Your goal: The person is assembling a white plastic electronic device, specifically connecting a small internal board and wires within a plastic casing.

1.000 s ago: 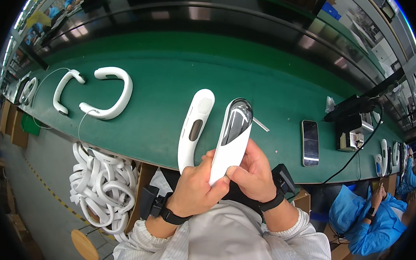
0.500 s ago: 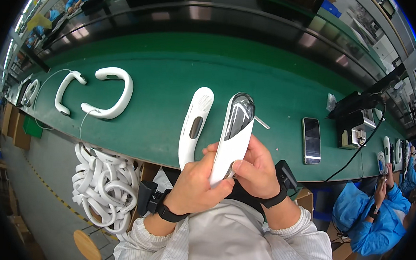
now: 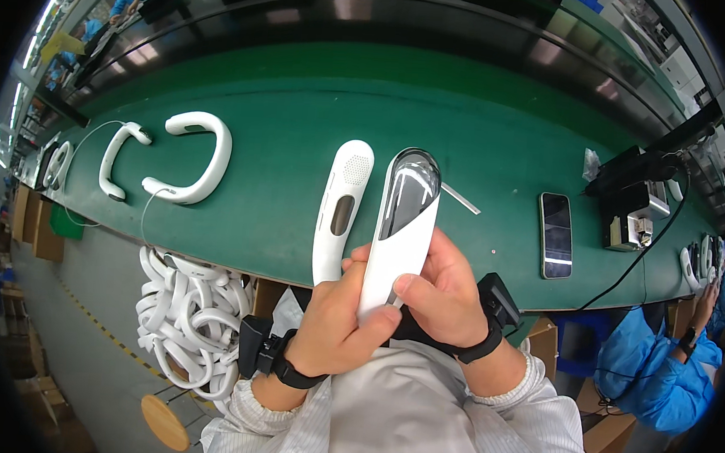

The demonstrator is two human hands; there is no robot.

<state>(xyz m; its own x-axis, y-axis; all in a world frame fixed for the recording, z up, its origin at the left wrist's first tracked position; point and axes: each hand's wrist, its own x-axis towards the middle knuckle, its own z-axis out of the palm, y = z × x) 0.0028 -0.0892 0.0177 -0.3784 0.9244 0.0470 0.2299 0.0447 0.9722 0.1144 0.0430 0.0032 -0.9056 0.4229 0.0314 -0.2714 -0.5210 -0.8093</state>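
From my remote seat I see both hands meeting on one thing just below the centre of the frame. The left hand [image 3: 331,328] is clamped on the lower left side of the white device [image 3: 401,254], its thumb near the bottom end. The right hand [image 3: 449,306] grips the same end from the other side, thumb pressed on the front face, fingers partly hidden behind. The device points up the frame in front of the table [image 3: 276,138], its glossy dark window at the top. Just left of it, I see a curved piece [image 3: 328,245] with a dotted grille and a small dark window; its lower end runs behind the left hand, and I cannot tell whether they touch. A thin strip [image 3: 461,198] lies right of the device, and farther right, a phone [image 3: 555,237] lies near a dark fixture [image 3: 630,218]. Toward the upper left, I have a C-shaped band [image 3: 222,153] and a slimmer arc [image 3: 107,159]. White bands fill a heap [image 3: 195,320] at lower left, above a stool [image 3: 164,423].
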